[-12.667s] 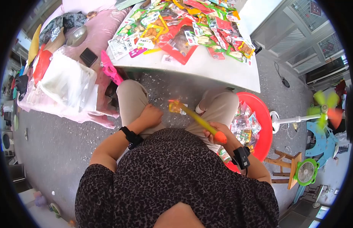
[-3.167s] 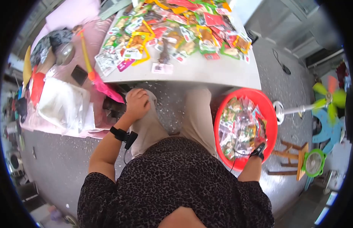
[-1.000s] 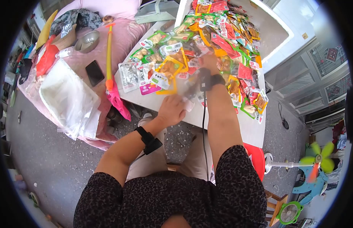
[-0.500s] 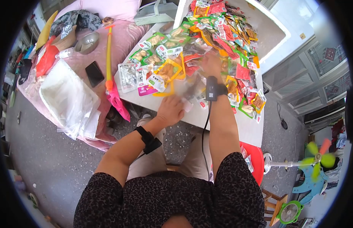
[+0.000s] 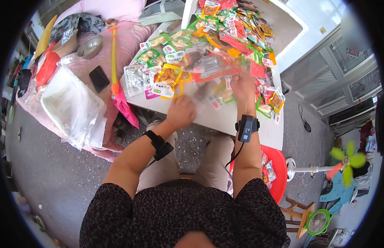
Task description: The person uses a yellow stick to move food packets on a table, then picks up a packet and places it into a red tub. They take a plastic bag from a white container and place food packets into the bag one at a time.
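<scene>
Many colourful snack packets (image 5: pixel 237 29) lie heaped on the white table (image 5: pixel 258 130). My right hand (image 5: pixel 243 84) pinches the edge of a red and clear packet (image 5: pixel 212 67), blurred by motion, above the pile's near side. At the table's front edge, my left hand (image 5: pixel 181 111) is curled, with a blurred clear bag (image 5: pixel 200 99) at its fingers. Just beyond my left hand lie a yellow-edged packet (image 5: pixel 168 76) and a silver packet (image 5: pixel 134 79). Both wrists wear black devices.
On the left, a pink-covered surface (image 5: pixel 130 39) holds a phone (image 5: pixel 99 79), a metal bowl (image 5: pixel 90 46), white plastic bags (image 5: pixel 72 107) and a yellow stick with pink plastic. Below the table's right side stands a red basin (image 5: pixel 278 173) with packets; fans stand farther right.
My right hand has moved back toward me and right, bringing up the red and clear packet. My left hand has shifted slightly up and its fingers are more curled.
</scene>
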A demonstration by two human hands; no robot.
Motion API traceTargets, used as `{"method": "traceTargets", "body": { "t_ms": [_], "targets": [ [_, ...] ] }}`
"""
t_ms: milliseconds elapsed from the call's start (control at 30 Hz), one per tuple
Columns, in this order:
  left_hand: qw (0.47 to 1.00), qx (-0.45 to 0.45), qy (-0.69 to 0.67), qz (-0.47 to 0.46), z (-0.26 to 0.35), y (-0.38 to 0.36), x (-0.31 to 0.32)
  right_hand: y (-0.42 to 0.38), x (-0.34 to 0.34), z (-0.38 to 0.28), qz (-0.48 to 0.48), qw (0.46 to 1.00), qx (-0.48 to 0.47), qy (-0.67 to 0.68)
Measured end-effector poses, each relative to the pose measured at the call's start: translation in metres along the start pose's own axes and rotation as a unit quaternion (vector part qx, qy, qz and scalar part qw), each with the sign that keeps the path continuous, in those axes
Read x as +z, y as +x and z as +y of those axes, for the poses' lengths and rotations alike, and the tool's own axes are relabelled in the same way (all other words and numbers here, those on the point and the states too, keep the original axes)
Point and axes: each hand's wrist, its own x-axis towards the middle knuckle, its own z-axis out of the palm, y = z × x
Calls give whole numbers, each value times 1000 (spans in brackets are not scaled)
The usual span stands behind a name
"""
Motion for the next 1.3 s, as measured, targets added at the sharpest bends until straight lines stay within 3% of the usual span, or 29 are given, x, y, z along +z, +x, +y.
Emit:
{"method": "traceTargets", "body": {
  "t_ms": [167, 333, 433, 567, 667, 733, 800, 833, 900, 967, 1100, 1300],
  "targets": [
    [998, 28, 13, 49, -1, -1, 5, -41, -48, 9, 74, 997, -16, -5],
    [999, 22, 16, 28, 0, -2, 5, -46, -85, 40, -14, 1000, -1, 6],
    [999, 21, 19, 19, 1, -2, 4, -71, -42, 47, 19, 993, 73, 94],
    [999, 23, 16, 18, 1, -2, 5, -83, -13, 58, -64, 986, 41, 146],
    [999, 29, 27, 22, 0, -2, 6, -73, -15, 74, -25, 997, -43, -56],
    [999, 25, 28, 14, 0, -2, 5, -72, -14, 77, -13, 974, -165, -155],
    [999, 27, 32, 15, 0, -1, 7, -75, -14, 72, 2, 942, -232, -244],
    [999, 30, 35, 19, -2, -1, 8, -79, -15, 65, 11, 929, -235, -284],
    [998, 36, 39, 27, -2, -3, 11, -101, -7, 44, 40, 955, -182, -230],
    [997, 40, 47, 39, -2, -2, 13, -127, 10, 9, 71, 994, -73, -26],
    [996, 39, 70, 23, -5, -2, 17, -186, -19, -40, 56, 994, -81, -56],
    [995, 58, 83, 10, -10, -3, 22, -292, -116, -128, 59, 986, -119, -105]
  ]
}}
